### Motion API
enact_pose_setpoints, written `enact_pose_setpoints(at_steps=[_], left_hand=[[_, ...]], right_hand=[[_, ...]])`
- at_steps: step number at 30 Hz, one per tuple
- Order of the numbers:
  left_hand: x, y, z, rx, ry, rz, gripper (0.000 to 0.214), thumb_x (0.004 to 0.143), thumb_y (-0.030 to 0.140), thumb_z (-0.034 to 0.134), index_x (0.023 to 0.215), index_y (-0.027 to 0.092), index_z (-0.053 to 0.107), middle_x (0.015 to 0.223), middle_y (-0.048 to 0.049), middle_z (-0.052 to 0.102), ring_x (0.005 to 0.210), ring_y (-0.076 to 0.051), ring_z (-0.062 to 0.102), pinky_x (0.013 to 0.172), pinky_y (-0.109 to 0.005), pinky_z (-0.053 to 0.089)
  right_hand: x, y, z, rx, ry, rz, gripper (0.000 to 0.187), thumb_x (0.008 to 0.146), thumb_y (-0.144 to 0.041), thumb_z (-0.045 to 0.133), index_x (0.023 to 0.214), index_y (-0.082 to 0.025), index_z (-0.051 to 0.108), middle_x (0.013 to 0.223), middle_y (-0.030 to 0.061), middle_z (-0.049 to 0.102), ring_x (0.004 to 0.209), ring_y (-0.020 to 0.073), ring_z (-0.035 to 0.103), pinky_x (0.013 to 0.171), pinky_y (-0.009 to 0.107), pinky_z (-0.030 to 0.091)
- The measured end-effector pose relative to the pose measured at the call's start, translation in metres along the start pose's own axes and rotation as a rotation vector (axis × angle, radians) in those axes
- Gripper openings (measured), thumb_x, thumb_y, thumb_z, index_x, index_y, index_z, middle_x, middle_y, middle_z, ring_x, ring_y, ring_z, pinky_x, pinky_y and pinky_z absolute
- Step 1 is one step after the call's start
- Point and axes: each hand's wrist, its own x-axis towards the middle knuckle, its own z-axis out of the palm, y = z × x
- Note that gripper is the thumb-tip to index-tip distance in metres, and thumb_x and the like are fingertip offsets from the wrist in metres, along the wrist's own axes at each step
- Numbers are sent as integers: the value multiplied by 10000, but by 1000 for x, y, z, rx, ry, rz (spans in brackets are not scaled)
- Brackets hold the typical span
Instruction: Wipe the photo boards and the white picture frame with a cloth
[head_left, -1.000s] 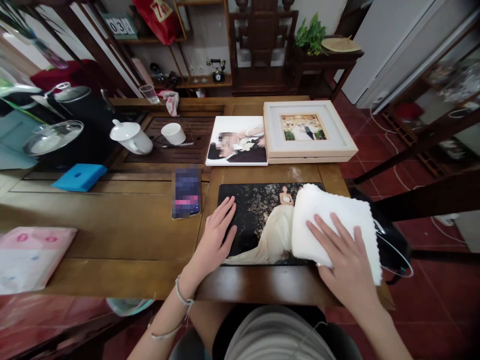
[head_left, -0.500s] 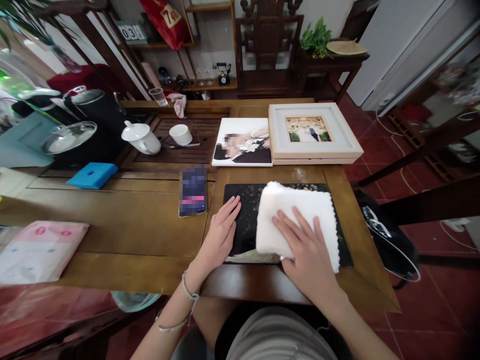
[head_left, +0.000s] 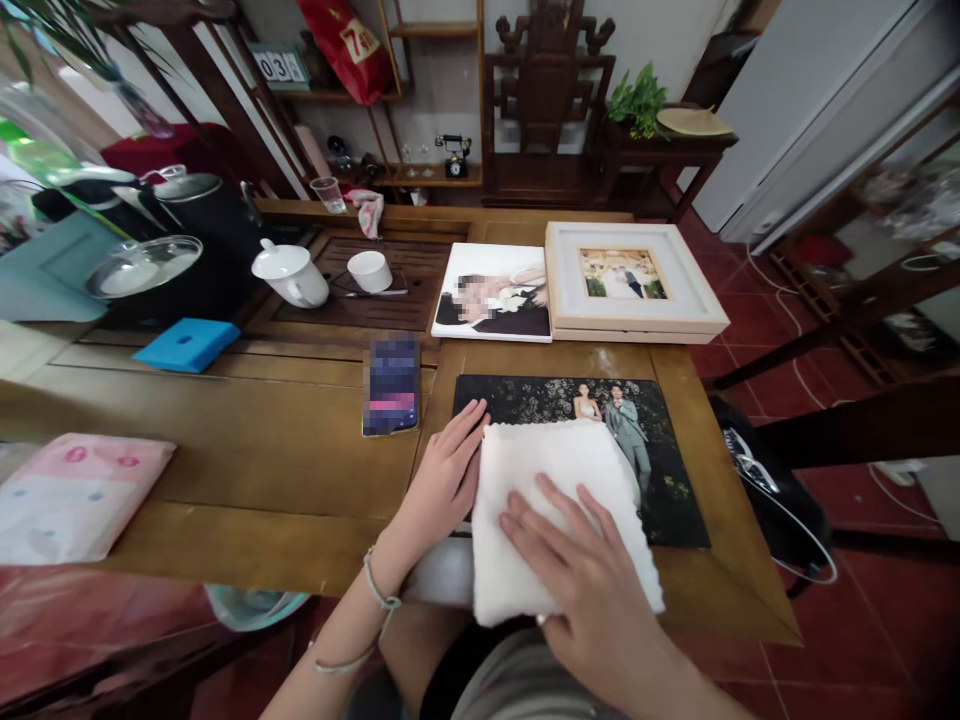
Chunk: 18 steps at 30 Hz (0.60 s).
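Observation:
A large dark photo print [head_left: 547,393], showing two people in a white dress and a grey suit before foliage, lies flat on the wooden table near its front edge. Across its lower left part spreads a white fluffy cloth [head_left: 517,460], which overhangs the table's front edge. My right hand [head_left: 585,560] rests on the cloth with fingers spread and flat. At the print's left edge lies my left hand [head_left: 450,465], fingers stretched out. A phone [head_left: 391,385] is on the table just beyond it. The cloth hides part of the print.
A white photo panel [head_left: 457,260] and a pale framed photo [head_left: 562,270] lie behind the print. Farther left are a lidded white cup [head_left: 292,275], a small cup [head_left: 370,270], a blue block [head_left: 187,345] and a pink-and-white tissue pack [head_left: 82,500].
My right hand has moved the cloth left and toward me, uncovering the two pictured people and the print's right side. My left hand stays at the print's left edge.

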Motion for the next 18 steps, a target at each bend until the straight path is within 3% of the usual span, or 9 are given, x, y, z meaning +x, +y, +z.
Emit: enact_pose_setpoints(at_steps=[3,6,10,13,18], left_hand=[[-1,1,3,63,9,5,486,1004,218,417,1489,233,396,1562,-133,405,1480,-283,317,1135,-534,379],[-2,2,3,82,27,20,472,1000,215,441,1472,222,415,1532,-139,450,1461,-275,358,1110,-506,408],[-1,3,3,89,44,42,434,999,196,439,1433,214,460,1489,-136,507,1415,-261,437,1072,-480,440],[-1,2,3,89,46,49,433,996,192,439,1428,216,470,1485,-137,511,1406,-270,448,1058,-482,446],[-1,1,4,111,61,46,401,984,204,461,1380,195,523,1388,-153,595,1316,-293,537,1004,-472,476]], right_hand=[[-12,37,-12,69,15,9,911,570,-57,438,1459,-256,460,1520,-37,458,1476,254,260,1192,548,174],[-13,72,-23,79,133,98,853,631,-60,430,1458,-270,449,1483,-9,510,1469,244,281,1189,574,175],[15,100,-36,121,156,140,702,735,-102,451,1419,-248,505,1495,53,496,1447,258,332,1185,577,205],[58,102,-42,144,123,119,567,803,-174,492,1364,-209,574,1499,114,481,1425,297,368,1170,599,230],[131,79,-34,184,35,9,461,826,-219,553,1273,-156,645,1429,167,548,1378,311,438,1158,584,266]])
